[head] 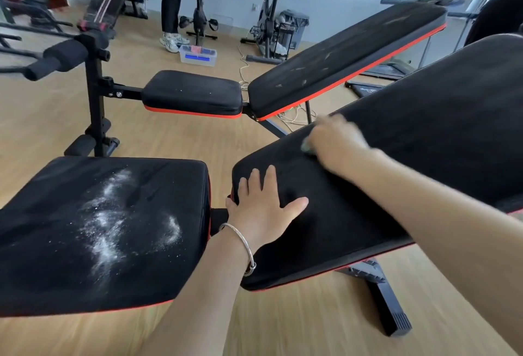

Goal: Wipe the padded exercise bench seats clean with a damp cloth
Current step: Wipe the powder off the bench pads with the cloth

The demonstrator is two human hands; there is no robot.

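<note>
Near bench: L hand [263, 208] flat, fingers spread, on right backrest pad [410, 163]. R hand [334, 140], blurred, covers greenish cloth [307, 147] farther up it; grip can't tell. Backrest looks mostly clean. Left seat pad [70, 256] w/ white powder [113, 214] & smudged far bench [339, 56] remain.

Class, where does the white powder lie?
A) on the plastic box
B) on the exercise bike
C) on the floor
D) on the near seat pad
D: the white powder is scattered over the near seat pad, left of the left hand.
</note>
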